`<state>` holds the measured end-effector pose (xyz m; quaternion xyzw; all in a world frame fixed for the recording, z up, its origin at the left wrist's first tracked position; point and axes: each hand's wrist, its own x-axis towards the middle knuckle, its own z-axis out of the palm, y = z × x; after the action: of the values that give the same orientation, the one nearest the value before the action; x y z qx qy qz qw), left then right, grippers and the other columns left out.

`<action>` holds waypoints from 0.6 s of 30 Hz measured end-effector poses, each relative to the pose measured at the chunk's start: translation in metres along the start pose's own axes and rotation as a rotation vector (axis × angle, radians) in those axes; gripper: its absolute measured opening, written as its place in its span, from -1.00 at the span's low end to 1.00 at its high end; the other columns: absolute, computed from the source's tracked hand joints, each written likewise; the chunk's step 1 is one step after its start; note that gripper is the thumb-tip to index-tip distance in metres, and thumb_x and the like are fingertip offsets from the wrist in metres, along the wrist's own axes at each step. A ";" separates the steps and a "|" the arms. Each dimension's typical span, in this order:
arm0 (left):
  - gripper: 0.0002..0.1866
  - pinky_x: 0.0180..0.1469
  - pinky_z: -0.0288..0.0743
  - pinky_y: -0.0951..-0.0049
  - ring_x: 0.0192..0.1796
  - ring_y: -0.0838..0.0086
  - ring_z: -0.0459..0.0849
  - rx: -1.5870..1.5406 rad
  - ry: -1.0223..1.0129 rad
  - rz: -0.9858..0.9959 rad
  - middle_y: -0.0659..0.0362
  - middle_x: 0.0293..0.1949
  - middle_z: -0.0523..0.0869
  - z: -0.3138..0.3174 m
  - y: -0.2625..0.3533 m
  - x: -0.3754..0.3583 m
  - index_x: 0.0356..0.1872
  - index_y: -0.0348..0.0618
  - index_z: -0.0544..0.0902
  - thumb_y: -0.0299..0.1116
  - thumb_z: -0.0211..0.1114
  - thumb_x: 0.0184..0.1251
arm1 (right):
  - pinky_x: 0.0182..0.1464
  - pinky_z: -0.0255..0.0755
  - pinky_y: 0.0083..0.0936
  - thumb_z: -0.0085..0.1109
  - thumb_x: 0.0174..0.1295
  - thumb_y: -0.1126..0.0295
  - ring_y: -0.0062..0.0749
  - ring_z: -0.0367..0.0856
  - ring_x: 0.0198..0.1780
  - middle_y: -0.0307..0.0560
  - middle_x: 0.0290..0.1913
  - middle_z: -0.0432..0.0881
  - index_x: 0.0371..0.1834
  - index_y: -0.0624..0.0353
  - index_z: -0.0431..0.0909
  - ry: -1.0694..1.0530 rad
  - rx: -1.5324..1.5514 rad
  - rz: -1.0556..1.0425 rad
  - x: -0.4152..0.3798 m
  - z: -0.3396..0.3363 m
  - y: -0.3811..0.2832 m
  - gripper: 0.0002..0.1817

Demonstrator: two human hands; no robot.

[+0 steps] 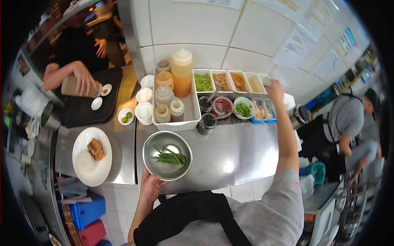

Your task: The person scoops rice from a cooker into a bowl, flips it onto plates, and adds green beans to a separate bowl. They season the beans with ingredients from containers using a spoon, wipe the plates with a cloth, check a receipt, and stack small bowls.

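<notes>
My left hand [151,183] grips the near rim of a steel mixing bowl [148,162] at the counter's front. Inside the bowl lies a small bunch of green beans [169,157]. My right arm stretches to the back right, and my right hand [275,90] is at the last white container [264,77] of a row by the wall; its fingertips are hard to make out. Along that row are containers of chopped greens [203,83], brown crumbly bits [221,82] and an orange-brown topping [238,82]. A bowl of green leaves [243,108] stands in front of them.
A white basket [186,124] holds several squeeze bottles [182,74]. Stacked white cups [143,111] stand beside it. At left are a plate [107,164] with rice and fried meat, and a black tray [76,117] where another person's hand [84,78] holds a container. Co-workers [342,119] stand at right.
</notes>
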<state>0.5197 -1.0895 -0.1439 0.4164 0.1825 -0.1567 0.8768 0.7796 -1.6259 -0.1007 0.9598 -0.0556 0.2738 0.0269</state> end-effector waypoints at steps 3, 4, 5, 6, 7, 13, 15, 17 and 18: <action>-0.26 -0.25 0.69 0.30 -0.03 0.19 0.60 0.044 0.127 0.047 0.00 0.10 0.42 -0.008 -0.011 -0.013 0.31 0.01 0.06 -0.60 -0.04 -0.02 | -0.12 0.46 -0.14 0.02 0.10 0.36 0.08 0.56 -0.10 0.17 -0.10 0.55 -0.11 0.20 0.45 -0.332 -0.225 0.251 0.013 0.044 0.071 -0.71; -0.26 -0.29 0.70 0.36 -0.07 0.23 0.63 0.079 0.171 0.051 0.01 0.07 0.44 -0.011 -0.013 -0.016 0.31 0.00 0.06 -0.62 -0.06 -0.02 | -0.12 0.46 -0.14 0.02 0.10 0.36 0.08 0.56 -0.10 0.17 -0.10 0.55 -0.11 0.20 0.45 -0.333 -0.217 0.240 0.018 0.041 0.070 -0.71; -0.27 -0.37 0.69 0.42 -0.11 0.27 0.64 0.088 0.250 0.043 0.02 0.03 0.47 -0.009 -0.012 -0.020 0.29 -0.02 0.10 -0.63 -0.06 -0.04 | -0.15 0.47 -0.14 0.00 0.10 0.38 0.07 0.58 -0.15 0.15 -0.17 0.57 -0.20 0.20 0.48 -0.389 -0.278 0.149 0.020 0.042 0.072 -0.78; -0.27 -0.37 0.69 0.42 -0.11 0.27 0.64 0.091 0.259 0.039 0.02 0.03 0.47 -0.010 -0.013 -0.020 0.29 -0.02 0.10 -0.63 -0.06 -0.04 | -0.17 0.47 -0.14 -0.02 0.10 0.39 0.06 0.60 -0.19 0.14 -0.25 0.60 -0.30 0.21 0.52 -0.447 -0.341 0.058 0.020 0.042 0.075 -0.82; -0.29 -0.38 0.68 0.44 -0.12 0.28 0.64 0.186 0.300 0.036 0.03 0.02 0.47 -0.015 -0.013 -0.021 0.28 -0.02 0.11 -0.62 -0.06 -0.03 | -0.19 0.47 -0.15 -0.05 0.11 0.42 0.00 0.61 -0.23 0.11 -0.35 0.62 -0.40 0.19 0.56 -0.375 -0.340 -0.030 0.019 0.040 0.077 -0.84; -0.42 -0.53 0.57 0.53 -0.31 0.39 0.63 0.520 0.409 0.224 -0.01 -0.06 0.48 -0.037 -0.009 -0.018 0.17 -0.13 0.20 -0.57 0.12 0.05 | -0.29 0.42 -0.13 -0.20 0.32 0.31 0.04 0.55 -0.21 0.17 -0.22 0.56 -0.07 0.22 0.41 0.156 -0.144 -0.034 -0.043 0.014 0.074 -0.73; -0.54 -0.57 0.50 0.54 -0.40 0.45 0.58 0.401 0.414 0.204 0.05 -0.21 0.52 -0.049 -0.010 -0.013 0.01 -0.14 0.25 -0.57 0.15 0.04 | -0.24 0.41 -0.08 -0.21 0.33 0.30 0.09 0.56 -0.21 0.17 -0.17 0.57 -0.02 0.16 0.40 -0.094 -0.187 0.006 -0.075 0.023 0.089 -0.72; -0.56 -0.54 0.50 0.55 -0.40 0.47 0.58 0.335 0.385 0.218 0.08 -0.25 0.54 -0.059 -0.008 -0.016 -0.02 -0.12 0.27 -0.57 0.15 0.03 | -0.24 0.41 -0.07 -0.21 0.33 0.30 0.10 0.56 -0.22 0.18 -0.21 0.58 -0.03 0.14 0.41 -0.139 -0.191 0.062 -0.078 0.016 0.074 -0.73; -0.58 -0.52 0.51 0.56 -0.39 0.48 0.58 0.291 0.313 0.216 0.11 -0.29 0.55 -0.060 -0.009 -0.011 -0.05 -0.11 0.29 -0.58 0.15 0.02 | -0.24 0.42 -0.10 -0.20 0.32 0.30 0.08 0.55 -0.20 0.17 -0.21 0.58 -0.02 0.18 0.41 -0.204 -0.213 0.078 -0.081 0.013 0.069 -0.72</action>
<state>0.4948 -1.0464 -0.1797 0.5748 0.2458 -0.0201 0.7802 0.7098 -1.6880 -0.1531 0.9715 -0.1240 0.1682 0.1119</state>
